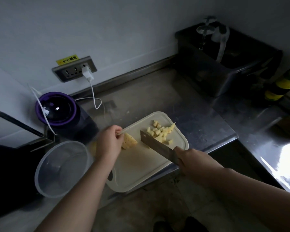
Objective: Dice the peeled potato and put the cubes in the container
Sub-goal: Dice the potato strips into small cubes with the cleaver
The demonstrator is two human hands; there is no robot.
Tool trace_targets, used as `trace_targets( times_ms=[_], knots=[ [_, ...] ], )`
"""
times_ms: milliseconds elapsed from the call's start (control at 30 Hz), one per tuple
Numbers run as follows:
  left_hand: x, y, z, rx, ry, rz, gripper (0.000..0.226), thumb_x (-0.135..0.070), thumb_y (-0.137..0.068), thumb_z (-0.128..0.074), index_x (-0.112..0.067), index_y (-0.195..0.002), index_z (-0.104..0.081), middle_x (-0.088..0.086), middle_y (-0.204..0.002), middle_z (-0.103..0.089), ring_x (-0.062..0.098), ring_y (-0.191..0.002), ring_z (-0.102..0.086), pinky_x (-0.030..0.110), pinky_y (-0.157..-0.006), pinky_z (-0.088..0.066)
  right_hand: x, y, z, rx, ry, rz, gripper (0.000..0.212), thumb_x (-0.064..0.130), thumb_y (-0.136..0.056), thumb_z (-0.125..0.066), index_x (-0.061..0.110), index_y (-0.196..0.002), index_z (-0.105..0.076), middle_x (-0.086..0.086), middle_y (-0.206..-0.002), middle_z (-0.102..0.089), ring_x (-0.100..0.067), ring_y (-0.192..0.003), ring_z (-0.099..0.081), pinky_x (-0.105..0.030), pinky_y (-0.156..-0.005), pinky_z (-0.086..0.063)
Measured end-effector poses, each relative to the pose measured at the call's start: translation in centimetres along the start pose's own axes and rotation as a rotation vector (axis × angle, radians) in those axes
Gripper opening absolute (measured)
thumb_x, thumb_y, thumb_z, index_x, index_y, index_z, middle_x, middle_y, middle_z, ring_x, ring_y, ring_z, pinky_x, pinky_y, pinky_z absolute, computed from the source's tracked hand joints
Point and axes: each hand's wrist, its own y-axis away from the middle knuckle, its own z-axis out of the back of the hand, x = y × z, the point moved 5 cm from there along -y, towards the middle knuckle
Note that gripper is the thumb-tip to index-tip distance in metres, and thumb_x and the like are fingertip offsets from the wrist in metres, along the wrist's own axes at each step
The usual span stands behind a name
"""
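1. Left of the left grip, just beside its forearm, sits a clear round plastic container [62, 168].
2. Left grip [110, 143] curls its fingers onto a scored pale-yellow potato chunk [129, 141] on the white plastic cutting board [141, 168], which lies on the steel bench [157, 91].
3. Between the grips, a broad steel cleaver [157, 146] slants across the board; just beyond its blade lies a heap of small potato cubes [161, 132].
4. Right grip [189, 159] is wrapped round the cleaver's handle.

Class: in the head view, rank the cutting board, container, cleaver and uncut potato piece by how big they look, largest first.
1. Cutting board
2. Container
3. Cleaver, handle hidden
4. Potato piece, partly covered
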Motion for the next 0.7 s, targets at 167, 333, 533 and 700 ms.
trace_targets(
  times_ms=[167, 333, 533, 700],
  knots=[
    [0.0, -1.1, 0.4, -0.01, -0.096, -0.012, 0.016, -0.026, -0.085, -0.065, -0.019, -0.075, -0.054, 0.0, -0.087, -0.059, 0.014, -0.07, -0.053, 0.024, -0.053, -0.034, 0.1, -0.5, -0.9, 0.058, 0.017, 0.009, 0.03, 0.026, -0.101, -0.048, 0.026, -0.13, -0.041, 0.0, -0.102, -0.063, -0.012, -0.088, -0.066, -0.031, -0.079, -0.059],
    [-0.7, -1.7, -0.5, 0.101, -0.185, -0.044, 0.009, -0.027, -0.084, -0.063, -0.024, -0.081, -0.055, -0.006, -0.099, -0.052, 0.015, -0.078, -0.054, 0.027, -0.06, -0.036, -0.1, -1.5, -0.6, 0.056, 0.08, 0.006, 0.036, 0.026, -0.1, -0.051, 0.024, -0.134, -0.038, 0.001, -0.103, -0.063, -0.01, -0.088, -0.065, -0.025, -0.077, -0.057],
    [-0.6, -2.4, -1.9, 0.307, -0.237, -0.126, 0.032, -0.032, -0.086, -0.065, -0.028, -0.117, -0.057, -0.005, -0.119, -0.06, 0.015, -0.098, -0.059, 0.026, -0.074, -0.045, 0.5, -4.7, -0.7, 0.028, 0.088, -0.032, 0.041, 0.017, -0.098, -0.053, 0.023, -0.135, -0.037, 0.007, -0.077, -0.048, -0.008, -0.067, -0.053, -0.024, -0.058, -0.048],
    [-0.4, -2.6, -3.0, 0.392, -0.389, -0.135, 0.045, -0.04, -0.087, -0.065, -0.031, -0.13, -0.053, -0.004, -0.117, -0.065, 0.019, -0.104, -0.061, 0.031, -0.083, -0.048, 1.3, -5.8, -0.6, 0.017, 0.056, -0.047, 0.024, 0.017, -0.102, -0.042, 0.021, -0.125, -0.041, 0.006, -0.075, -0.044, -0.005, -0.061, -0.047, -0.018, -0.048, -0.032]
  ],
)
